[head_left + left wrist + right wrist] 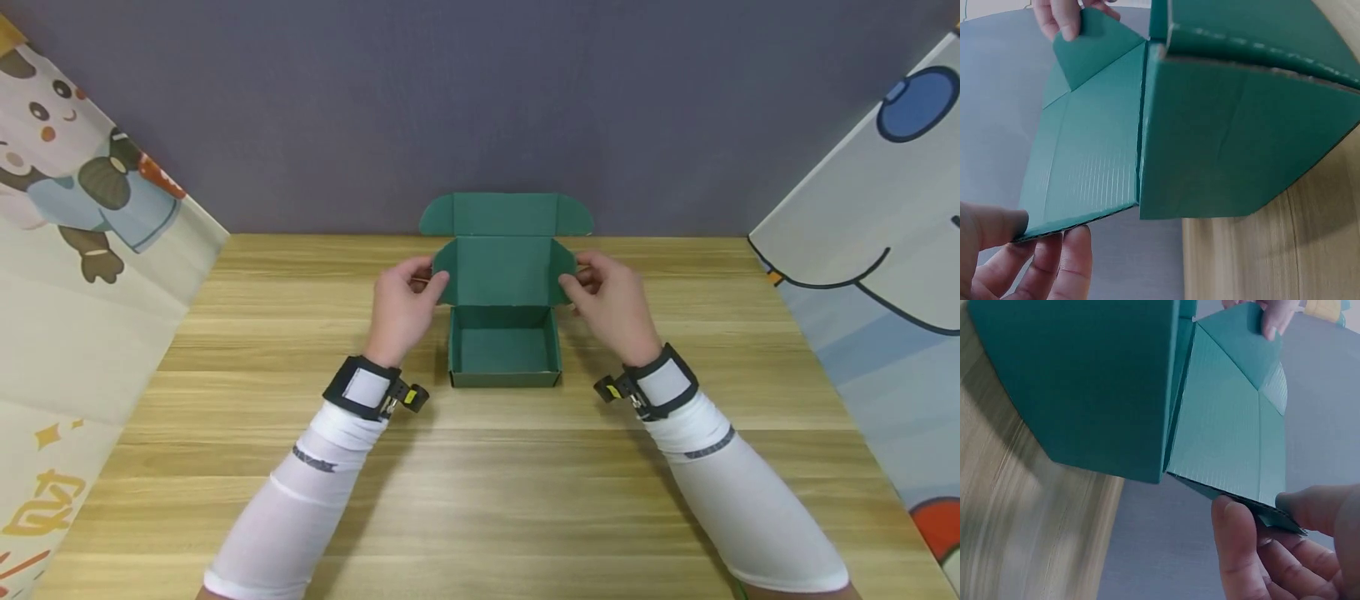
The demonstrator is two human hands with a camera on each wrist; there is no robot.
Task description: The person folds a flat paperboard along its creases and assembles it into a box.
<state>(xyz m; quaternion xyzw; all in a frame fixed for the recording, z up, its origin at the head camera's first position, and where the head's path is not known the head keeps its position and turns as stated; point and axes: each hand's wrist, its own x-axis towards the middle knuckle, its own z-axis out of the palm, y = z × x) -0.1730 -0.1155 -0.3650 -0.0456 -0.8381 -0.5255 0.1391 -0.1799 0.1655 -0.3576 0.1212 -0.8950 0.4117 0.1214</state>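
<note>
A green cardboard box [505,380] stands on the table with its lid [504,271] raised at the back. Bare inner walls and floor show inside it. My left hand [401,308] pinches the lid's left side flap [450,262] between thumb and fingers. On the opposite side, the right side flap [561,262] is pinched by my right hand [617,308]. Above the lid panel extends a front tuck panel [505,214] with rounded ears. In the right wrist view, the thumb lies on one face of the cardboard and the fingers on the other.
The wood-grain table [480,500] reaches back to a dark grey-blue wall [480,100]. Cartoon-printed sheets flank it, with animal figures [105,179] on the left and a large blue-nosed face [918,104] on the right. Wrist cameras sit on both black straps.
</note>
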